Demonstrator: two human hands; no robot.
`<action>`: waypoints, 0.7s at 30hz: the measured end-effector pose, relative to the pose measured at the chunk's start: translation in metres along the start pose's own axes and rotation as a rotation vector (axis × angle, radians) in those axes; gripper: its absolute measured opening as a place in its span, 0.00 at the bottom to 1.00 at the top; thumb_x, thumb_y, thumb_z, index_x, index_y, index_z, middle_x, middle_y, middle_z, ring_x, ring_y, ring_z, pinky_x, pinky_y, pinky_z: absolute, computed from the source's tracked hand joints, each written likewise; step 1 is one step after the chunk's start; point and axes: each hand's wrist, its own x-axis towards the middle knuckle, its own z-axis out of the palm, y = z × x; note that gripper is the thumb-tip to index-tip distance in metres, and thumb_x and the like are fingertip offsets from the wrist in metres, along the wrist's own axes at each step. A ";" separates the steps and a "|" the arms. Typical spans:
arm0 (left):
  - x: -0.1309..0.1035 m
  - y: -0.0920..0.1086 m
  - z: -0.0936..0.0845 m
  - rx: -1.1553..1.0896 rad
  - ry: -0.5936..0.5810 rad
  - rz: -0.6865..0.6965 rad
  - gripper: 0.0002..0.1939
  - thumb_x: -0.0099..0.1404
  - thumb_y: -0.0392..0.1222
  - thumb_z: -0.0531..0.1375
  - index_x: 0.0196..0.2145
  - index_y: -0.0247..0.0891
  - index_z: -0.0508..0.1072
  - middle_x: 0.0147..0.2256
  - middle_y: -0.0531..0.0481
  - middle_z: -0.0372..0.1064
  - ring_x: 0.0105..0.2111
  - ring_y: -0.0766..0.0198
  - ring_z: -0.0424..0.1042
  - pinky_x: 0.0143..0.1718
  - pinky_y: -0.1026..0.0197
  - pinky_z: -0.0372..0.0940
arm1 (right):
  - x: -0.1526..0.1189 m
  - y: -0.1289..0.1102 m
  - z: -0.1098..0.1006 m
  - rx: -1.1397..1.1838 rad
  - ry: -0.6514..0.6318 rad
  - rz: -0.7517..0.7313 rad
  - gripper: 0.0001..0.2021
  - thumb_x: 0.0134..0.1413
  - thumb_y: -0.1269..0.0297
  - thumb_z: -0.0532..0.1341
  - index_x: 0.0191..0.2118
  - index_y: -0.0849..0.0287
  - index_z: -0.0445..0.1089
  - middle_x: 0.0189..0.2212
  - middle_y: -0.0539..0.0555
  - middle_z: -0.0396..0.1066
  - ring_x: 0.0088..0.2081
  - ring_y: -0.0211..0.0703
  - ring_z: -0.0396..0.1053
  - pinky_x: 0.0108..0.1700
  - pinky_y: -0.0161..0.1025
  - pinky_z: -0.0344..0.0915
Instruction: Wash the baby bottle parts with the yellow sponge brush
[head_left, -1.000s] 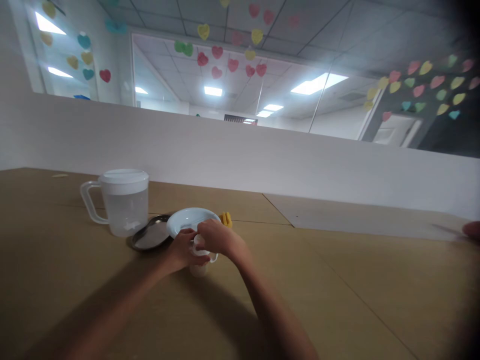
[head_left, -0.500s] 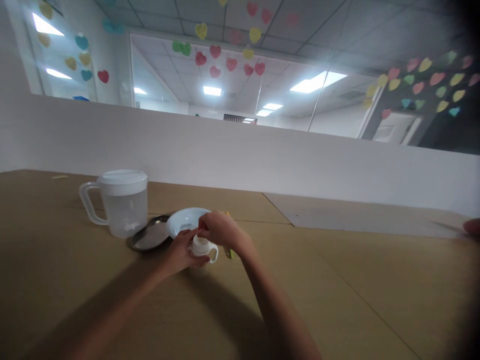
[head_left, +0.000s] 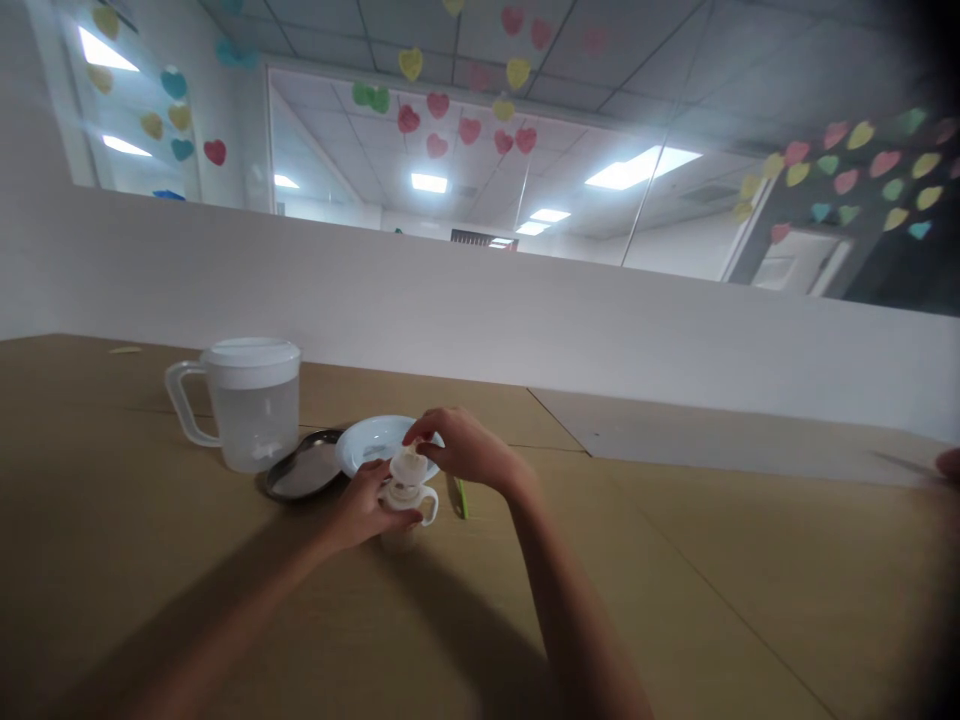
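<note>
The left hand (head_left: 367, 512) clasps a handled bottle (head_left: 407, 493), the right hand (head_left: 465, 450) pinches its pale top (head_left: 408, 468), and bowl (head_left: 358, 450), tray (head_left: 306, 472) and pitcher (head_left: 259, 422) crowd toward the worktop (head_left: 712, 600)'s far edge.

This looks like an office, with a glass partition (head_left: 574, 175), gridded ceiling (head_left: 637, 50), flat light panel (head_left: 643, 168) and heart-shaped stickers (head_left: 469, 130).

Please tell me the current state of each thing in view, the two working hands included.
White handled bottle: roughly upright, held
Left hand: closed around the bottle
Translucent top piece: over the bottle; whether attached, unclear
Right hand: fingers at the top piece, grip unclear
White bowl: upright
Metal tray: lying flat
Pitcher: upright, lid on
Ceiling lights: lit
</note>
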 end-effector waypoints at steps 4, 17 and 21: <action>-0.004 -0.007 0.003 -0.024 0.035 -0.063 0.31 0.43 0.49 0.69 0.46 0.41 0.69 0.40 0.44 0.70 0.41 0.52 0.70 0.44 0.48 0.67 | -0.008 -0.003 -0.015 0.053 0.178 0.015 0.11 0.52 0.75 0.57 0.38 0.58 0.74 0.36 0.52 0.74 0.36 0.37 0.69 0.39 0.32 0.62; 0.009 -0.001 -0.023 -0.071 0.221 -0.024 0.19 0.63 0.50 0.53 0.50 0.40 0.64 0.54 0.43 0.61 0.56 0.56 0.60 0.57 0.51 0.54 | 0.013 0.019 0.004 0.208 0.565 0.170 0.07 0.50 0.69 0.62 0.36 0.60 0.76 0.31 0.53 0.76 0.32 0.40 0.72 0.40 0.35 0.65; 0.012 -0.008 -0.024 0.039 0.181 0.004 0.12 0.64 0.47 0.53 0.38 0.39 0.70 0.49 0.45 0.68 0.52 0.58 0.64 0.55 0.52 0.56 | 0.028 0.025 0.032 0.184 0.450 0.246 0.08 0.51 0.70 0.61 0.36 0.58 0.76 0.31 0.53 0.77 0.33 0.40 0.73 0.38 0.34 0.65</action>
